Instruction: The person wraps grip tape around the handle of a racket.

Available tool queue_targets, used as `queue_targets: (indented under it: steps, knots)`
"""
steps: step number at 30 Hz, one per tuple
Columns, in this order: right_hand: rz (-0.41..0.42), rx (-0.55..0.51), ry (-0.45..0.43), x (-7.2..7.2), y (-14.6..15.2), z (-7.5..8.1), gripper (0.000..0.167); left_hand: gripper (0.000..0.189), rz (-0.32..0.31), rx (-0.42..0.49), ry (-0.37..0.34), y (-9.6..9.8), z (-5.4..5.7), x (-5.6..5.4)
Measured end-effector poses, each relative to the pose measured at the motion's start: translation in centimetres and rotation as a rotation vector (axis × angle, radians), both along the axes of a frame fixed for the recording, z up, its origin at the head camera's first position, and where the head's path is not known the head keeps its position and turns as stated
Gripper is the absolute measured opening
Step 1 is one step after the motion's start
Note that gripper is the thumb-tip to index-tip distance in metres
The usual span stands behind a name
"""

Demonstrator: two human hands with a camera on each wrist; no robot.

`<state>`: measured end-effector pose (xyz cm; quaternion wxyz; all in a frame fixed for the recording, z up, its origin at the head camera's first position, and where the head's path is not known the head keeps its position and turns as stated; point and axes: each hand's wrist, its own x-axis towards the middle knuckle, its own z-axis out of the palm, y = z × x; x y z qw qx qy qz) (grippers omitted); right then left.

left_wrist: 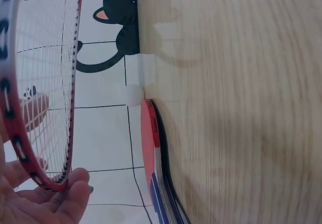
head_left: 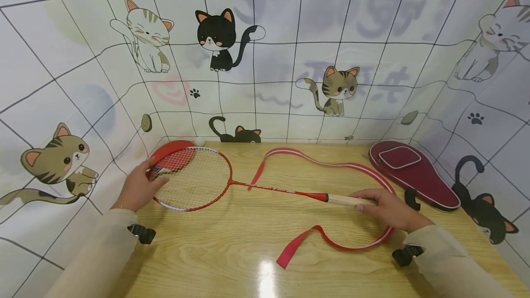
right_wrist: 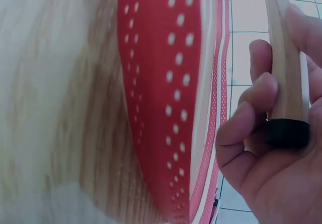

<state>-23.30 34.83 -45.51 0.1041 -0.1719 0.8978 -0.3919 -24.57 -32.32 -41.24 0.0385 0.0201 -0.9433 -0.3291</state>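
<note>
A badminton racket (head_left: 271, 188) is held level above the wooden table, its head to the left and its bare wooden handle (right_wrist: 288, 83) to the right. My left hand (head_left: 136, 187) grips the outer rim of the head, with the strings (left_wrist: 48, 83) between thumb and fingers. My right hand (head_left: 391, 208) grips the handle near its black butt cap (right_wrist: 288, 133), fingers curled round the wood. Under the racket, a long red grip tape (head_left: 291, 248) with white dots and a white stripe lies in a wide loop, passing below my right hand.
A red table tennis paddle (head_left: 175, 146) lies at the back left, partly behind the racket head, beside a small white ball (left_wrist: 135, 95). At the back right sits a burgundy zip case (head_left: 430, 180). Cat-print cloth (head_left: 281, 59) walls the table's back and sides.
</note>
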Motion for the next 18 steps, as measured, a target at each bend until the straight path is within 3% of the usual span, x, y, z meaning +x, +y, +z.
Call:
queue_targets:
  steps: [9,18]
  knots:
    - [-0.03,-0.049,0.035,0.5,-0.4,-0.3,0.034,0.082,0.145,0.101,0.015,0.6,-0.1,-0.2]
    - [-0.081,-0.097,0.062,0.8,-1.2,-1.2,0.035,0.09,0.216,0.257,0.035,1.9,-0.9,0.0]
